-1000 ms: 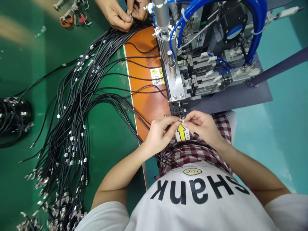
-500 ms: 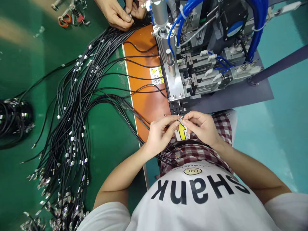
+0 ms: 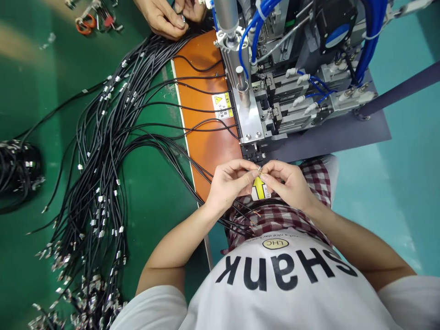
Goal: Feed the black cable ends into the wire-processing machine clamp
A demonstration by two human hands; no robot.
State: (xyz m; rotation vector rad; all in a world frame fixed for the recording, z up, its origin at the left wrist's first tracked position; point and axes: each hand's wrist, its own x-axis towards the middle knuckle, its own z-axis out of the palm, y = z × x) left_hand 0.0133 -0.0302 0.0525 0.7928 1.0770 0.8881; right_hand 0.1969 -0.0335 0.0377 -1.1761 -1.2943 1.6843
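Observation:
My left hand (image 3: 231, 182) is closed in a pinch on the end of a black cable, where thin stripped wires show at the fingertips. My right hand (image 3: 286, 182) pinches the fine wire ends from the other side, its fingertips almost meeting the left ones. Both hands are just in front of the machine's metal block (image 3: 252, 130), above a label with a yellow arrow (image 3: 259, 188). Several black cables (image 3: 192, 181) run under my left forearm, and their bare copper ends (image 3: 254, 223) lie over my lap.
A large bundle of black cables (image 3: 103, 133) with metal connectors covers the green table (image 3: 154, 201). Several cables cross the orange plate (image 3: 202, 101) into the machine. Another person's hands (image 3: 165, 18) work at the top. Orange-handled tools (image 3: 85, 25) lie at upper left.
My left fingertips have closed in over the wire ends, so less of the wires shows between my hands. The other person's hands have shifted slightly. The view has moved a little.

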